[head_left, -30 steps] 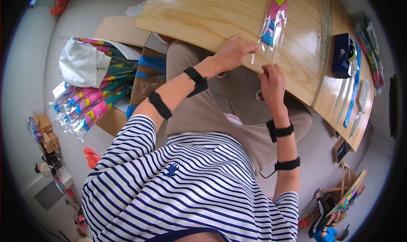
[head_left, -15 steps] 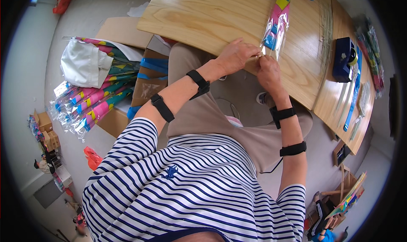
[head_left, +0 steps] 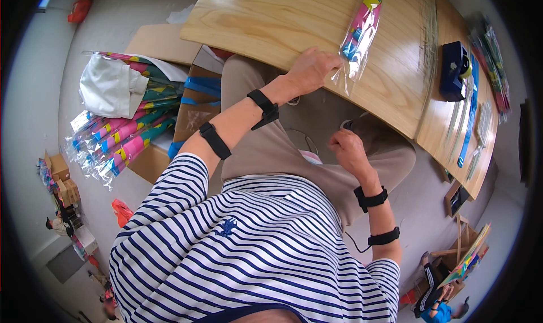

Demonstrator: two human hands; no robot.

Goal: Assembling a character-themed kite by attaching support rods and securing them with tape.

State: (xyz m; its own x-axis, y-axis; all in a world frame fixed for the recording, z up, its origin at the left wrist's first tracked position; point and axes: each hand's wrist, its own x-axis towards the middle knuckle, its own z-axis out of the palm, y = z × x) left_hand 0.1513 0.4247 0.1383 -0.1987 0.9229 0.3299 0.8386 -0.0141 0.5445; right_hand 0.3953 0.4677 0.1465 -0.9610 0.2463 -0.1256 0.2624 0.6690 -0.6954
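Observation:
On the wooden table (head_left: 271,23) lies a long, narrow roll (head_left: 360,29), patterned in pink, blue, yellow and green. It is inside a clear plastic sleeve (head_left: 353,69) whose near end reaches toward the table's edge. My left hand (head_left: 311,69) is at the table's front edge, its fingers closed on the left side of the sleeve's near end. Drawn back from the table, my right hand (head_left: 349,149) is above my right thigh with its fingers curled together. What they hold, if anything, is too small to make out.
A dark blue tape dispenser (head_left: 452,71) stands on the table's right side beside thin sticks (head_left: 430,40) and a blue strip (head_left: 469,119). At left, a cardboard box (head_left: 195,111) holds many sleeved rolls (head_left: 127,136) under a white cloth (head_left: 110,85). Another person (head_left: 438,306) is at lower right.
My right hand has left the sleeve's near end and moved back toward my body. My left hand stays at the sleeve, shifted slightly left, and the sleeve's near end now spreads loose.

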